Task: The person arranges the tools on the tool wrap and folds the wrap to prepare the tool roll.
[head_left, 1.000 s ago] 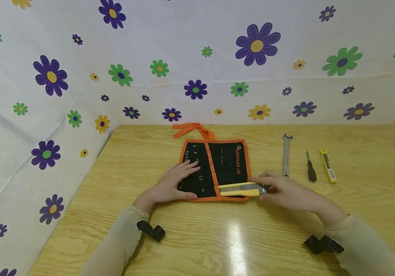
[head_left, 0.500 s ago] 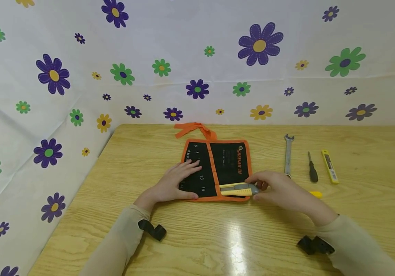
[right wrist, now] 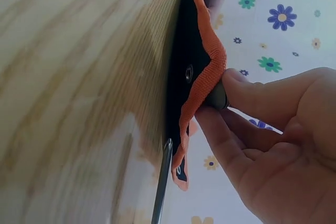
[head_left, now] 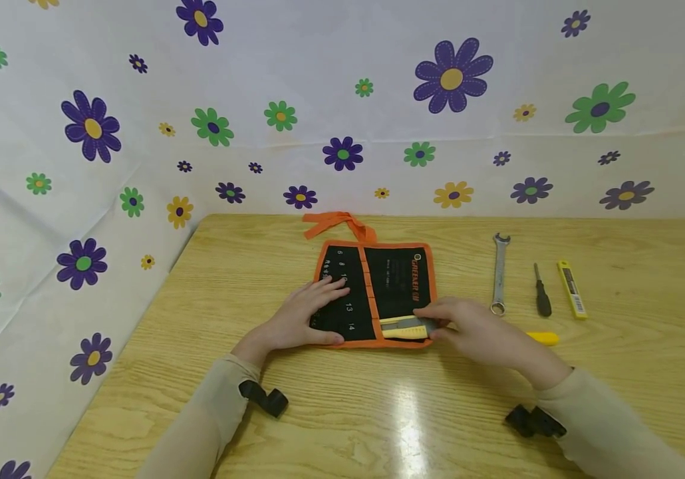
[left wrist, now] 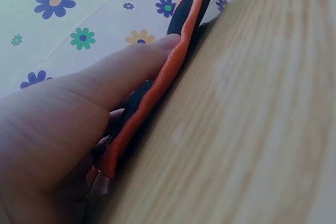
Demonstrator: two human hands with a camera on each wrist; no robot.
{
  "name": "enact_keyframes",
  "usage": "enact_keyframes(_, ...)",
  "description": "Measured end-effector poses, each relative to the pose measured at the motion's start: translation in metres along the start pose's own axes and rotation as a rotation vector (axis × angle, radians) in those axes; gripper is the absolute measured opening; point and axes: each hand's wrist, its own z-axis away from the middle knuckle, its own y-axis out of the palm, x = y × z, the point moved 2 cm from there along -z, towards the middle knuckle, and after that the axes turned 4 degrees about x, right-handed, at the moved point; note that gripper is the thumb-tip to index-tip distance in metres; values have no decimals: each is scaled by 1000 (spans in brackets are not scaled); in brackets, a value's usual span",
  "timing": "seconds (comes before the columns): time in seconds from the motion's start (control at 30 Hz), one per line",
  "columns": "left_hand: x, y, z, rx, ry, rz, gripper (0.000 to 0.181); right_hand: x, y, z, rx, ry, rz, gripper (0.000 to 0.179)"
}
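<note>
Black pouch [head_left: 399,279] with orange edges on table [head_left: 330,412]. Left hand [head_left: 300,316]: fingers apart, resting on pouch's left part. Right hand [head_left: 480,329]: finger and thumb pinch gray end of yellow-gray cutter [head_left: 404,328], on pouch's near right part. Right of pouch: wrench [head_left: 499,274], dark screwdriver [head_left: 543,298], thin yellow case [head_left: 571,289], yellow handle [head_left: 543,338].

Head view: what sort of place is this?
It looks like a tabletop workspace, perhaps a screened-off corner: a wood-grain table, creased flower-print sheeting behind and left of it, and an orange-trimmed tool pouch open on top.
</note>
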Motion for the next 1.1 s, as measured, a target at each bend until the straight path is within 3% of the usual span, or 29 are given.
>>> enact_keyframes(0.67,-2,-3,1,5,-11,19,83,17,21,-27,64,-39,166,32)
enact_keyframes(1.1,-3,-3,0,9,-25,27,82,20,21,-30,95,-24,144,32)
